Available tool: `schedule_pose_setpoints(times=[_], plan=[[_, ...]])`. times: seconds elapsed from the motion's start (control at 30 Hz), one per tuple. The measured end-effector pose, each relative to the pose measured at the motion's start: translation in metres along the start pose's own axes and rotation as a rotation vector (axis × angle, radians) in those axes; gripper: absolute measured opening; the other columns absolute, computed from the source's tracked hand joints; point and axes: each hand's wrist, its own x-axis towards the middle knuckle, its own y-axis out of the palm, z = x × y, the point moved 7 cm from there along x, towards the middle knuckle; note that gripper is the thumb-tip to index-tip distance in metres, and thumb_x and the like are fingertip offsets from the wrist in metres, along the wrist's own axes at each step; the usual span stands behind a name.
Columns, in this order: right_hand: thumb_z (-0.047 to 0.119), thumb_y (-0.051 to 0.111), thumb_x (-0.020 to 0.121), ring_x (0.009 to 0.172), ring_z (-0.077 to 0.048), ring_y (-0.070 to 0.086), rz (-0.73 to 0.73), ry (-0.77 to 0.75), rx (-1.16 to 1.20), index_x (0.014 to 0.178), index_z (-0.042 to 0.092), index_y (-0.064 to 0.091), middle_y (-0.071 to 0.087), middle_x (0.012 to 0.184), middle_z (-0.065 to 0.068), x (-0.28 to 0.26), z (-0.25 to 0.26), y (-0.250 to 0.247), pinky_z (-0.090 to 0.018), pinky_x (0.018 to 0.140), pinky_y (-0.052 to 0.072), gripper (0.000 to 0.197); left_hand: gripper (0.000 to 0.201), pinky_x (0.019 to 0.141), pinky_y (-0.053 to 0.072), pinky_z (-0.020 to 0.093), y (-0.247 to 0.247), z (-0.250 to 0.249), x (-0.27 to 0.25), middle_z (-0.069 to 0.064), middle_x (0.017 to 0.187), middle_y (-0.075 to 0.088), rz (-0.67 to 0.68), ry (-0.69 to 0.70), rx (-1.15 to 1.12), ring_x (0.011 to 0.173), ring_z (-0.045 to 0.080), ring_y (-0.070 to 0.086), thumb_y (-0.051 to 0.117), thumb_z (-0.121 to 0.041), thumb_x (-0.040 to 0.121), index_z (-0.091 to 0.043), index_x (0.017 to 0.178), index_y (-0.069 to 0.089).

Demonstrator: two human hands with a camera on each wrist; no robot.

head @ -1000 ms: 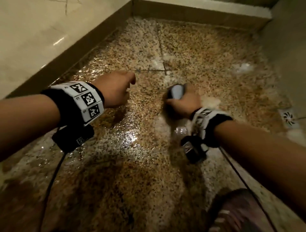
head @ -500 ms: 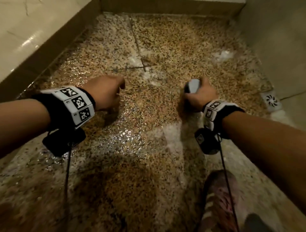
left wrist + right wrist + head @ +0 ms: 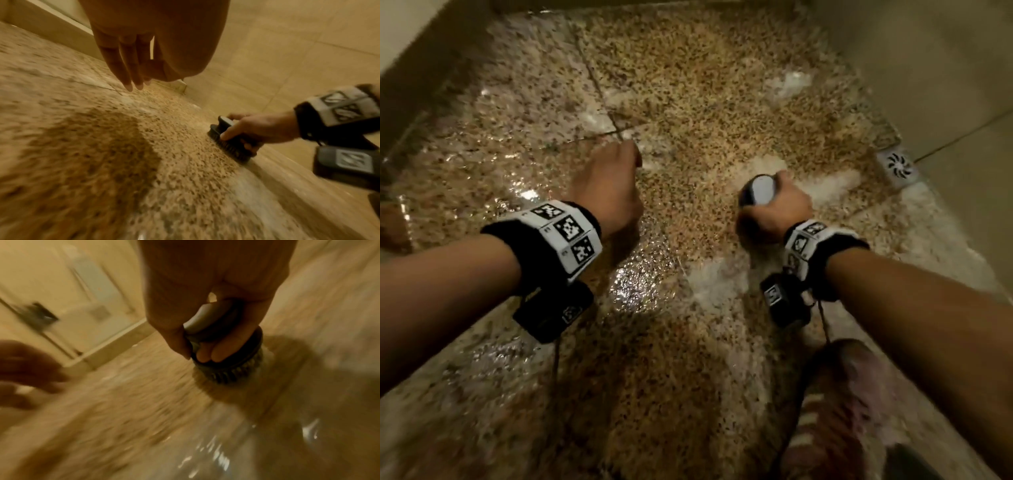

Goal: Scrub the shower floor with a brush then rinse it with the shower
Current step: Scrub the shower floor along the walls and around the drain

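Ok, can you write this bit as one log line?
step: scrubbing | right hand: grips brush, bristles on wet floor | left hand: holds nothing, above floor | rinse: not yet done

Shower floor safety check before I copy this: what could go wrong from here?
The wet floor glistens and foam lies close to the foot, so a slip seems possible. Only the right hand grips the brush; the left hand hangs free, bracing nothing.

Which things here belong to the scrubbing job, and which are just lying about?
In the job:
brush, gripped by the right hand
wet shower floor
foam
floor drain

Idle:
left hand, holding nothing
shoe
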Motion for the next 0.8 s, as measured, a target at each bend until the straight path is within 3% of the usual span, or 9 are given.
schedule_pose_setpoints(times=[0.1,0.23,0.3,0.37,0.47,0.53,0.6,0.7,0.8], plan=[[0.040,0.072,0.074,0.099,-0.031,0.062,-0.040,-0.101,0.059,0.131,0.018,0.045,0.063,0.113,-0.009,-0.001,0.029,-0.002,-0.035,0.083,0.053,0.067,0.040,0.082,0.045,0.044,0.008,-0.022,0.014,0.018,0.111,0.055,0.017,0.072,-0.042,0.103,0.036,0.051,0.064,-0.005,0.073,-0.006,0.111,0.049],[0.041,0.066,0.081,0.099,-0.029,0.063,0.309,-0.401,0.156,0.126,0.015,0.054,0.066,0.109,-0.009,-0.084,0.104,0.090,-0.026,0.073,0.042,0.053,0.029,0.081,0.045,0.043,0.001,-0.039,0.022,0.018,0.103,0.057,-0.127,0.034,-0.158,0.097,0.034,0.053,0.057,0.003,0.071,-0.008,0.098,0.055],[0.038,0.069,0.082,0.096,-0.029,0.062,0.438,-0.443,0.072,0.127,0.013,0.053,0.065,0.107,-0.010,-0.103,0.096,0.115,-0.025,0.073,0.044,0.054,0.026,0.078,0.044,0.046,-0.003,-0.044,0.023,0.019,0.096,0.057,-0.206,0.063,-0.164,0.092,0.036,0.053,0.050,0.007,0.069,-0.009,0.089,0.055],[0.033,0.077,0.076,0.082,-0.018,0.061,0.388,-0.349,0.127,0.129,0.019,0.049,0.062,0.096,0.002,-0.086,0.058,0.099,-0.024,0.067,0.050,0.062,0.022,0.075,0.045,0.047,0.003,-0.049,0.023,0.020,0.091,0.058,-0.194,0.105,-0.160,0.089,0.036,0.054,0.049,0.007,0.070,-0.009,0.084,0.055],[0.026,0.076,0.059,0.073,-0.023,0.068,0.035,-0.041,0.279,0.109,0.030,0.052,0.066,0.086,-0.001,-0.028,-0.025,0.028,-0.035,0.052,0.059,0.055,0.022,0.072,0.045,0.043,0.018,-0.053,0.019,0.017,0.088,0.058,-0.128,0.100,-0.164,0.086,0.034,0.054,0.052,0.007,0.070,-0.014,0.079,0.053],[0.030,0.073,0.057,0.078,-0.032,0.067,-0.088,0.117,0.187,0.107,0.030,0.048,0.065,0.092,-0.009,0.000,-0.065,-0.013,-0.044,0.056,0.060,0.056,0.025,0.070,0.045,0.041,0.024,-0.059,0.018,0.015,0.087,0.058,-0.087,0.111,-0.179,0.084,0.033,0.054,0.053,0.006,0.069,-0.017,0.077,0.051],[0.030,0.075,0.065,0.078,-0.032,0.066,-0.105,0.115,0.157,0.110,0.027,0.045,0.062,0.093,-0.008,0.005,-0.069,-0.032,-0.042,0.059,0.060,0.055,0.024,0.070,0.043,0.040,0.027,-0.067,0.020,0.014,0.088,0.059,-0.067,0.148,-0.171,0.086,0.032,0.054,0.052,0.003,0.071,-0.019,0.079,0.050],[0.021,0.082,0.071,0.066,-0.018,0.066,0.091,-0.016,0.346,0.114,0.025,0.050,0.062,0.089,0.000,-0.034,-0.027,0.012,-0.028,0.051,0.057,0.055,0.019,0.074,0.043,0.041,0.030,-0.072,0.024,0.015,0.094,0.060,-0.064,0.149,-0.148,0.091,0.034,0.055,0.052,-0.001,0.078,-0.015,0.091,0.052],[0.043,0.079,0.071,0.097,-0.025,0.066,0.415,-0.325,0.166,0.132,0.024,0.044,0.065,0.113,-0.007,-0.095,0.020,0.089,-0.032,0.078,0.055,0.072,0.018,0.077,0.045,0.044,0.034,-0.073,0.026,0.018,0.096,0.060,-0.043,0.134,-0.148,0.092,0.036,0.056,0.051,0.000,0.081,-0.011,0.095,0.051]])
